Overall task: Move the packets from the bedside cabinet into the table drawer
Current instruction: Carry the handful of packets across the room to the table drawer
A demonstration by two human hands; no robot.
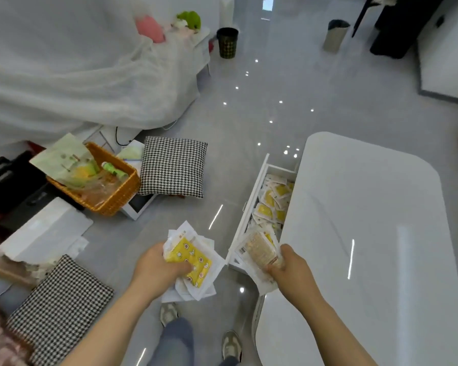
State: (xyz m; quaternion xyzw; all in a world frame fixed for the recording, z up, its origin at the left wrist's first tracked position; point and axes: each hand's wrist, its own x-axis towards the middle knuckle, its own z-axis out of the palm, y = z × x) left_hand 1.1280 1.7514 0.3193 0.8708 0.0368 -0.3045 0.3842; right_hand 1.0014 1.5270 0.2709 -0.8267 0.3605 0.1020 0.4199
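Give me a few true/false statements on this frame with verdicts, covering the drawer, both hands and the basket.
1. The drawer is open, with loose packets inside. True.
2. The left hand is empty. False: it grips a packet bundle, a yellow one on top.
3. The right hand holds a packet stack over the drawer's near end. True.
4. The wicker basket stands on the white table. False: it sits low on the left, off the table, beside a checked cushion.
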